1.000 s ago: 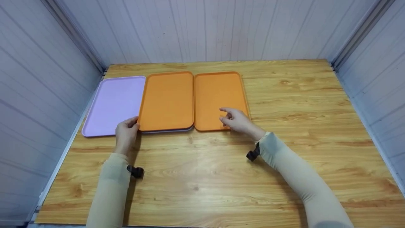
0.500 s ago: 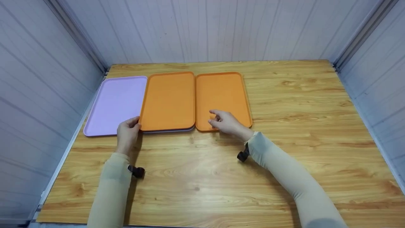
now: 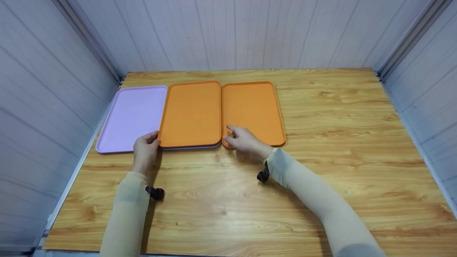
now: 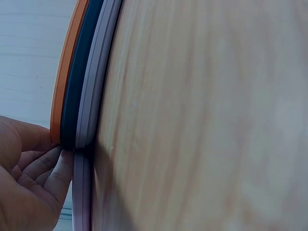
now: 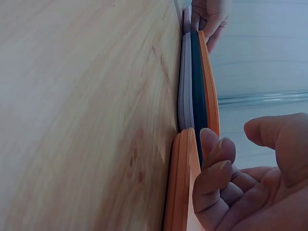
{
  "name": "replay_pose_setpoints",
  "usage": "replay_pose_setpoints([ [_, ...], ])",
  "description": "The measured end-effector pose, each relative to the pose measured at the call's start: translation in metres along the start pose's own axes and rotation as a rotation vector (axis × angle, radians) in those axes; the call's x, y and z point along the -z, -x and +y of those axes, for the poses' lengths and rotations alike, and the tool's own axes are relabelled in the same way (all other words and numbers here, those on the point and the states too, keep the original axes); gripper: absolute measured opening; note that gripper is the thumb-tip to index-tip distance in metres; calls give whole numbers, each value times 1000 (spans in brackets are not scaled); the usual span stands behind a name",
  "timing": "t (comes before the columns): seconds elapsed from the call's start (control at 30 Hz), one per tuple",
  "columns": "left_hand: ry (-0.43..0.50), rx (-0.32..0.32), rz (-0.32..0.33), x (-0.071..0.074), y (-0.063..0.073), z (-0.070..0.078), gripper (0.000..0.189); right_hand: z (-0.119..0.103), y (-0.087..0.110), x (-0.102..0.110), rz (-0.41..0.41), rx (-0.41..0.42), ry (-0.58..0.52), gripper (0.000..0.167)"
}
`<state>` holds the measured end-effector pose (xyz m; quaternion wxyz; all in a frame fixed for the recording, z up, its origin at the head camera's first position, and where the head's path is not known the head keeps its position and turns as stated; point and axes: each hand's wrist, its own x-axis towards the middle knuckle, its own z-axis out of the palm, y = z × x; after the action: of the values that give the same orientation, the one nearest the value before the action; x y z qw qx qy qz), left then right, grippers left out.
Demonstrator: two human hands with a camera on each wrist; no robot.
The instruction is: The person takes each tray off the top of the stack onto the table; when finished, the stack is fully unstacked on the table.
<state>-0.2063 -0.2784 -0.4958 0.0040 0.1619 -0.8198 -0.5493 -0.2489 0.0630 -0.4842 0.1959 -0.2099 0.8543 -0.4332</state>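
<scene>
In the head view an orange tray [image 3: 191, 114] tops a stack in the middle. Beneath it, a dark teal tray [image 4: 79, 96] and lilac trays [image 4: 96, 86] show as layers in the left wrist view. My left hand [image 3: 145, 151] pinches the stack's near left corner at the orange tray, thumb and fingers on its edge. Over the near left part of a second orange tray [image 3: 255, 107], my right hand [image 3: 244, 140] hovers beside the stack's near right corner. Its thumb stands apart from loosely bent fingers [image 5: 214, 178], and nothing is between them.
A lilac tray [image 3: 132, 117] lies left of the stack, close against it. The wooden table [image 3: 221, 200] is bounded by pale panel walls [image 3: 228, 35] at the back and both sides.
My right hand has moved left across the right orange tray, nearing the stack's right edge. My left hand keeps its place at the stack's corner, and the trays have not visibly moved.
</scene>
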Motion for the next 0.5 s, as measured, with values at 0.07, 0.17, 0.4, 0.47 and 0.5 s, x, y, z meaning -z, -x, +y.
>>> replay_pose_setpoints([
  [0.07, -6, -2, 2, 0, 0, 0, 39, -2, -2, -2, 2, -10, -4, 63],
  [0.17, -17, -7, 5, 1, -1, 0, 39, -5, -4, -6, 0, -20, -22, 65],
  [0.4, -30, -48, 18, 1, -2, -2, 39, -9, -11, -16, -21, -65, -77, 71],
  [0.47, -33, -53, 17, 1, -2, -2, 39, -10, -13, -19, -24, -80, -66, 72],
  [0.5, -30, -51, 15, 1, -2, -2, 39, -11, -14, -21, -23, -85, -55, 72],
])
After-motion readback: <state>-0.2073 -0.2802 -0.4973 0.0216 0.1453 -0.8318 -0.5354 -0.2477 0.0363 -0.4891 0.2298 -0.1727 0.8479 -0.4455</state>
